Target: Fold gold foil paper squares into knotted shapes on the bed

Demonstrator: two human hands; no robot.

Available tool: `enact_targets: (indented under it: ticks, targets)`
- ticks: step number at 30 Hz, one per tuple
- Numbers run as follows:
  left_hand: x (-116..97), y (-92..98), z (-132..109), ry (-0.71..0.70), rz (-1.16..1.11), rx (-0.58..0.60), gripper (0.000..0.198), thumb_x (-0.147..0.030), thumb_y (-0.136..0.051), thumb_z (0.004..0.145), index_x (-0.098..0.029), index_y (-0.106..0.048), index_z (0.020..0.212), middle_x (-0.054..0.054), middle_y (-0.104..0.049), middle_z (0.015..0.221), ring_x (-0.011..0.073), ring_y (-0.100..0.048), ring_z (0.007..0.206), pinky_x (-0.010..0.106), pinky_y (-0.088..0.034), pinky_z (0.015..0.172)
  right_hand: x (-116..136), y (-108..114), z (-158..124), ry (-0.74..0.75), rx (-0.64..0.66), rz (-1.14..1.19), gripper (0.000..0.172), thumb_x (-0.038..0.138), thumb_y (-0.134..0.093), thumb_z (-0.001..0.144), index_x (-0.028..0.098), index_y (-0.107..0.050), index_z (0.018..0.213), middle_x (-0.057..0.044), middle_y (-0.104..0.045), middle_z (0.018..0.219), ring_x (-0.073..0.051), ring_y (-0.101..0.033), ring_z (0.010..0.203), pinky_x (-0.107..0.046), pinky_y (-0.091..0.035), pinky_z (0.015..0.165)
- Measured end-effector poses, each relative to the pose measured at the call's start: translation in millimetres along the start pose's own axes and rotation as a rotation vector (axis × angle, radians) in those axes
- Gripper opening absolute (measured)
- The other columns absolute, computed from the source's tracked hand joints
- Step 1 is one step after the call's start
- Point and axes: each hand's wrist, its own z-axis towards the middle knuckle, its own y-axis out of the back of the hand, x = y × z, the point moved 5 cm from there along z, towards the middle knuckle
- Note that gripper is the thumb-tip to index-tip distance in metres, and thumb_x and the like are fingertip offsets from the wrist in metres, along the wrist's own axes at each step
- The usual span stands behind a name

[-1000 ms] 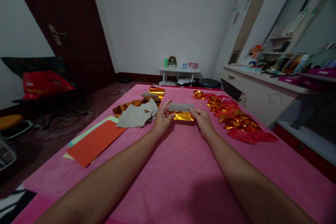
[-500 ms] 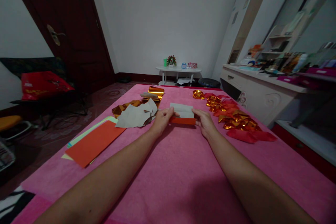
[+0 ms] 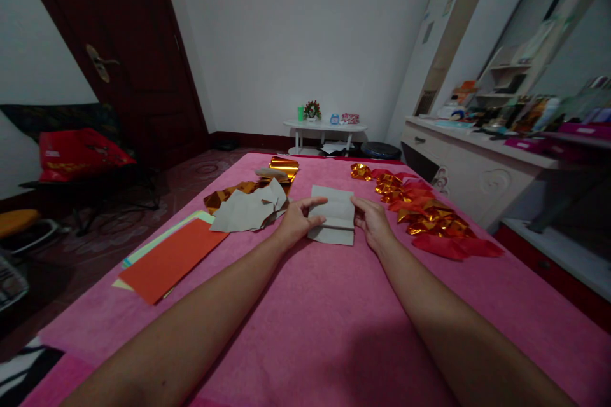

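Flipped grey side up and laid flat on the pink surface (image 3: pixel 305 318), the folded sheet (image 3: pixel 334 213) is pressed by the spread, flat left hand (image 3: pixel 296 221) and steadied by the right hand (image 3: pixel 373 224), grip unclear; a fold seems in hand, with firm creasing called for.

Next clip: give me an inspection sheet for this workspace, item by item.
Surface: pink cloth covering it.
Job's things: grey sheet, creased across, lying on the cloth between both hands.
Clutter: pile of grey sheets and orange sheet to the left; gold and red foil pieces to the right.
Grips: left hand thumb lies across the sheet; right hand touches its right edge; pinch or press unclear.
Cables: nothing seen.
Surroundings: dark door, white side table, dresser.
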Motion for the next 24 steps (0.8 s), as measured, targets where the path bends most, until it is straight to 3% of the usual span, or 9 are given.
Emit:
enact_targets:
  ticks: [8,15,24]
  targets:
    - [-4.9,-2.2,-2.9,-0.015,0.064,0.03,0.057,-0.024,-0.081,0.056,-0.011,-0.066,0.11,0.014,-0.067,0.105,0.0196,-0.063,0.085,0.03,-0.05,0.074,-2.8,2.6,3.5,-0.007,-0.002,0.047,0.02,0.03,-0.073,0.058,0.017,-0.065,0.071,0.0,-0.067,0.065,-0.013,-0.058,0.054,-0.023,-0.045,0.047]
    - [-6.0,-7.1,-5.2,-0.061,0.103,0.126,0.063,-0.015,-0.081,0.052,-0.014,-0.064,0.113,0.01,-0.066,0.107,0.019,-0.062,0.09,0.028,-0.049,0.077,-5.4,6.5,8.4,0.0,-0.031,0.052,0.02,0.03,-0.071,0.059,0.018,-0.064,0.073,-0.002,-0.068,0.066,-0.016,-0.062,0.056,-0.026,-0.048,0.049]
    - [-3.2,2.7,-1.1,-0.022,0.038,-0.045,0.044,-0.028,-0.079,0.059,-0.01,-0.07,0.098,0.007,-0.069,0.081,0.0139,-0.06,0.068,0.026,-0.046,0.066,0.9,-0.2,-0.5,0.021,0.033,-0.063,0.021,0.035,-0.072,0.06,0.017,-0.063,0.065,0.0,-0.063,0.058,-0.011,-0.054,0.05,-0.022,-0.044,0.048]
